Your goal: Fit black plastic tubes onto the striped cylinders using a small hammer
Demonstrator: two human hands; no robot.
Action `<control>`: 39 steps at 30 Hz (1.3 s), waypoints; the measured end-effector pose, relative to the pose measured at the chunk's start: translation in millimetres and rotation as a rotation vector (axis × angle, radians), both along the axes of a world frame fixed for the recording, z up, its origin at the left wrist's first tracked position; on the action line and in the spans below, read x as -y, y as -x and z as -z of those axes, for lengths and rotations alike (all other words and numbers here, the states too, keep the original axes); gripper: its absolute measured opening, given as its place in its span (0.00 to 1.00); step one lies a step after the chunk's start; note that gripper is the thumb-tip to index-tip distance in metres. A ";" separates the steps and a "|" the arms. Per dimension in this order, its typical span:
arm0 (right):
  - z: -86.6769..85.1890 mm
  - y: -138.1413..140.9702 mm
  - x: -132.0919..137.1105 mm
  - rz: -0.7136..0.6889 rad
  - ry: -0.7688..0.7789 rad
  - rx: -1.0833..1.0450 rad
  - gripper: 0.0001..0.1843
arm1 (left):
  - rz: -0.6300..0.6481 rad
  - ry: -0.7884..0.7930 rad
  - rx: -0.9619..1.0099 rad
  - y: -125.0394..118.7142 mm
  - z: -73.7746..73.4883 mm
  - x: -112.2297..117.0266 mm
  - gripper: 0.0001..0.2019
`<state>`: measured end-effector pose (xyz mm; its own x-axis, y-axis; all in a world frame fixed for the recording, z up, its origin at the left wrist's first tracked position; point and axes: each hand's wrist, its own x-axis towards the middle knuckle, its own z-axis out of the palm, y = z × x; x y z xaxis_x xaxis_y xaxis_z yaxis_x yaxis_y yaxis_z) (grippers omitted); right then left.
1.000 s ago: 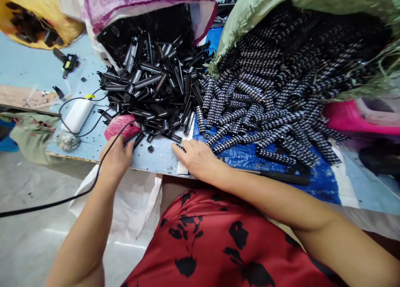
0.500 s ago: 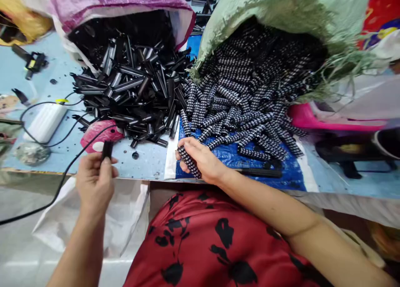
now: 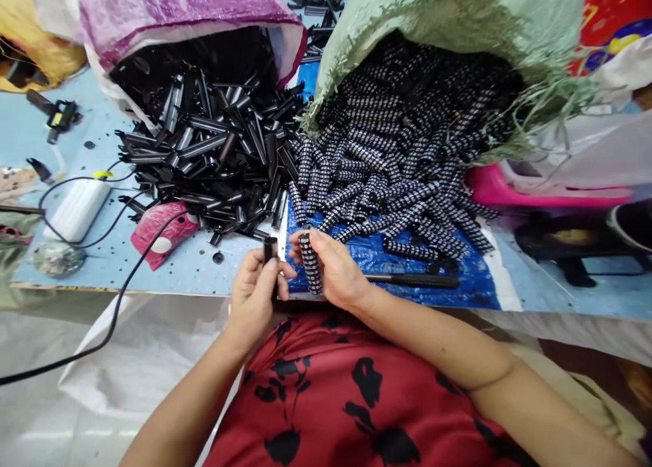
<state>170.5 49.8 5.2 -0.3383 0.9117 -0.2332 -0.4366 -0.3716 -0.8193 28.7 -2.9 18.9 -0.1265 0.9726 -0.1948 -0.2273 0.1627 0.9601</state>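
Observation:
Near the table's front edge, my left hand (image 3: 256, 287) is closed around a plain black plastic tube (image 3: 270, 248), held roughly upright. Close beside it, my right hand (image 3: 339, 267) grips a black tube with rows of white squares (image 3: 310, 263), also near upright. A small gap separates the two pieces. Behind my left hand lies a heap of glossy black plastic pieces (image 3: 208, 144) with notched ends. Behind my right hand is a pile of white-patterned black tubes (image 3: 387, 175) on a blue sheet (image 3: 351, 277).
A purple bag (image 3: 204, 12) and a pale green woven sack (image 3: 458, 5) stand open at the back. A black-handled rod (image 3: 422, 280) lies by the right forearm. At left are a white box (image 3: 76, 209), a pink object (image 3: 163, 233) and a black cable (image 3: 122, 297).
My left hand has moved right with the black tube, coming close to my right hand. The patterned tube in my right hand has turned more upright.

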 end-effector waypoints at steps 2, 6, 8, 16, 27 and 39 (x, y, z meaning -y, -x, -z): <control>2.9 6.4 1.0 0.030 -0.027 0.000 0.24 | -0.075 -0.062 -0.090 -14.0 5.1 -4.6 0.16; 12.2 2.3 -1.9 -0.009 -0.269 0.150 0.27 | -0.109 -0.056 -0.128 -23.0 8.5 -8.6 0.18; 16.8 -11.6 -5.5 -0.065 -0.577 0.312 0.44 | -0.095 0.013 -0.087 -17.9 5.1 -6.3 0.18; 19.8 -43.3 -8.9 -0.158 -1.350 0.622 0.56 | -0.009 0.114 -0.069 -5.0 10.8 2.0 0.20; 20.9 -37.9 -0.4 0.006 -1.457 0.770 0.51 | -0.060 0.126 0.111 -11.4 14.6 2.8 0.18; 21.7 -108.9 21.0 -0.129 -1.405 1.202 0.30 | -0.104 0.006 -0.433 38.2 25.2 2.4 0.19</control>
